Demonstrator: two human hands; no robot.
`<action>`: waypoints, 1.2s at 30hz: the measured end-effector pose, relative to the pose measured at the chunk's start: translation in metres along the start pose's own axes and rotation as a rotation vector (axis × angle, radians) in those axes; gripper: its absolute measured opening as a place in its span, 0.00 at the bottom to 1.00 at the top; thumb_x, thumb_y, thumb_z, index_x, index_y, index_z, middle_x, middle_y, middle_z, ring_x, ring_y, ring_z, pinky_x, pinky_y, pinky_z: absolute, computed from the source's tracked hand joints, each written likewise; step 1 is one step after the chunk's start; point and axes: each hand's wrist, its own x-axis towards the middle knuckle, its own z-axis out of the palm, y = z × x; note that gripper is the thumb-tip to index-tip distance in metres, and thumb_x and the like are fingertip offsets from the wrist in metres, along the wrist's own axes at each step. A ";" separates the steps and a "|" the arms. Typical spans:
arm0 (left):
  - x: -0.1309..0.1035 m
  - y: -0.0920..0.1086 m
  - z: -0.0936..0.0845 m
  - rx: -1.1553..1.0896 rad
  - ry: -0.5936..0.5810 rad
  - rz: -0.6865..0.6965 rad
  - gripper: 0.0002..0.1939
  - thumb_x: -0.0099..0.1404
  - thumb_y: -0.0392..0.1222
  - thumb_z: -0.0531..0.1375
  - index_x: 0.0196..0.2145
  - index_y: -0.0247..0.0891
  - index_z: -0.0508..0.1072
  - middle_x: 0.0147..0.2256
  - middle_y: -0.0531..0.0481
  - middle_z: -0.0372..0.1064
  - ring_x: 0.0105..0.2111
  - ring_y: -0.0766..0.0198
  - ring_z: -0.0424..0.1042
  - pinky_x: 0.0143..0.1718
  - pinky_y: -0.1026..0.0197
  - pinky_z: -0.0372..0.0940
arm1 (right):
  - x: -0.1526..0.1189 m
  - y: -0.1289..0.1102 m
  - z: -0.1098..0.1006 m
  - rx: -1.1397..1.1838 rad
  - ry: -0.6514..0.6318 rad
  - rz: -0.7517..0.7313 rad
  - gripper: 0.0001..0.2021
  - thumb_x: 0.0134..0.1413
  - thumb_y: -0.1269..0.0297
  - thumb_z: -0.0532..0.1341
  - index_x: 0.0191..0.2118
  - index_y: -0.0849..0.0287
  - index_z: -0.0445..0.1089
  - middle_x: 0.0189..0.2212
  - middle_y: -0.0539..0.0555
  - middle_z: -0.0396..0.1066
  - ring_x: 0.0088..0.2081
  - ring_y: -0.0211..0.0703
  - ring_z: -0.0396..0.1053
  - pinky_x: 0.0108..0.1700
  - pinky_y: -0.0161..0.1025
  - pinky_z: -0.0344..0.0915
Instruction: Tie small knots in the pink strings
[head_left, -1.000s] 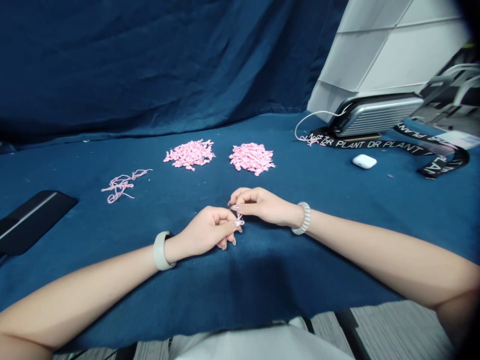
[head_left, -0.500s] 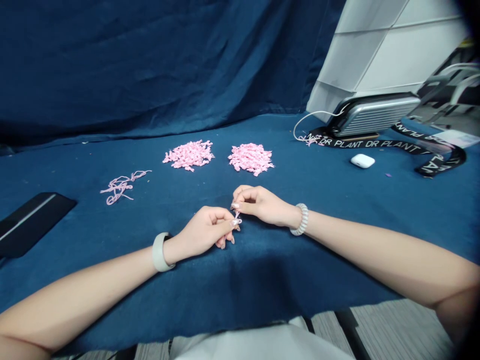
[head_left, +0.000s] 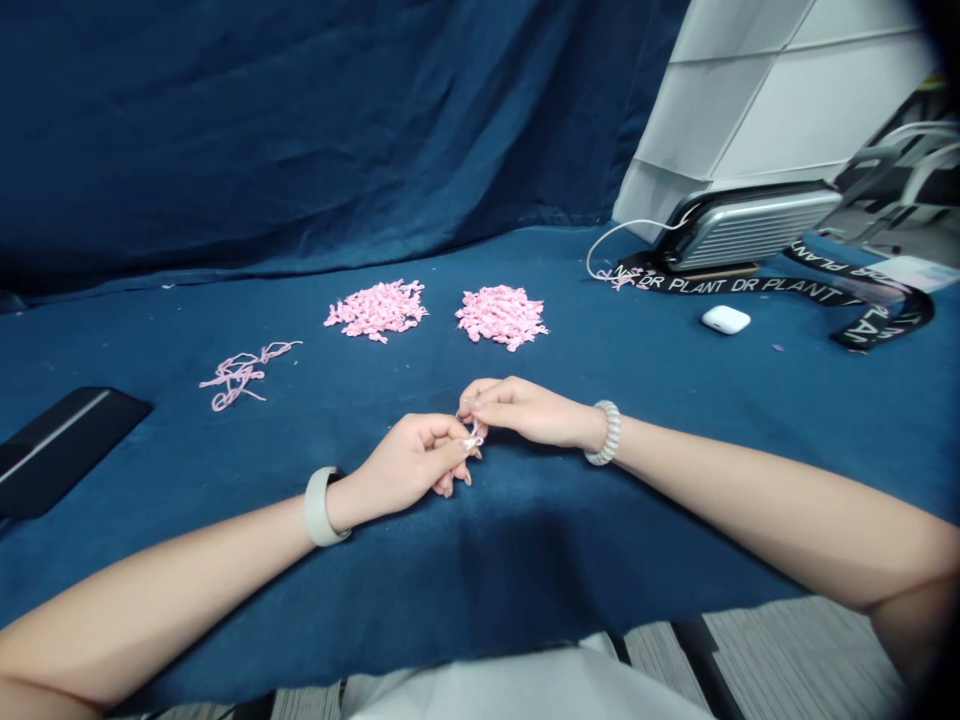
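Between my two hands is a short piece of pink yarn [head_left: 475, 432]. My left hand [head_left: 420, 460] pinches its lower part between thumb and index finger, with a small loop showing at the fingertips. From above, my right hand [head_left: 517, 408] closes its thumb and fingers on the upper part; both sets of fingertips almost touch. Much of the yarn is hidden by the fingers. Beyond the hands lie a left pile of small pink knotted yarn pieces [head_left: 377, 309] and a similar right pile [head_left: 502, 317]. Loose pink yarn strands [head_left: 244, 374] lie to the left.
A dark flat case [head_left: 67, 445] lies at the left edge. On the right are a white earbud case [head_left: 725, 320], a black lettered strap [head_left: 750, 287] and a silver ribbed case [head_left: 761, 230] with a white cable. Blue cloth [head_left: 637, 530] covers the table.
My right hand has dipped slightly, bringing its fingertips closer to the left ones around the yarn. My left hand keeps its pinch in nearly the same spot.
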 end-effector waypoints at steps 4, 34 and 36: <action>0.000 0.002 0.001 0.035 0.001 -0.011 0.17 0.59 0.50 0.56 0.32 0.29 0.68 0.22 0.50 0.68 0.17 0.77 0.63 0.19 0.74 0.59 | 0.000 -0.001 0.001 -0.018 -0.014 0.020 0.16 0.57 0.60 0.56 0.21 0.63 0.69 0.33 0.52 0.64 0.33 0.33 0.62 0.43 0.34 0.59; 0.001 0.000 0.002 -0.101 0.101 -0.025 0.19 0.58 0.51 0.57 0.26 0.29 0.67 0.17 0.52 0.64 0.16 0.75 0.64 0.19 0.73 0.61 | -0.001 0.002 0.009 -0.110 0.058 -0.049 0.16 0.57 0.56 0.55 0.24 0.63 0.63 0.34 0.53 0.62 0.34 0.36 0.62 0.42 0.36 0.59; 0.002 -0.001 0.002 -0.120 0.099 -0.027 0.18 0.58 0.51 0.57 0.27 0.29 0.67 0.18 0.51 0.66 0.16 0.75 0.64 0.19 0.73 0.61 | -0.001 0.002 0.009 -0.098 0.063 -0.039 0.15 0.57 0.58 0.55 0.23 0.63 0.62 0.33 0.53 0.62 0.34 0.35 0.61 0.42 0.35 0.59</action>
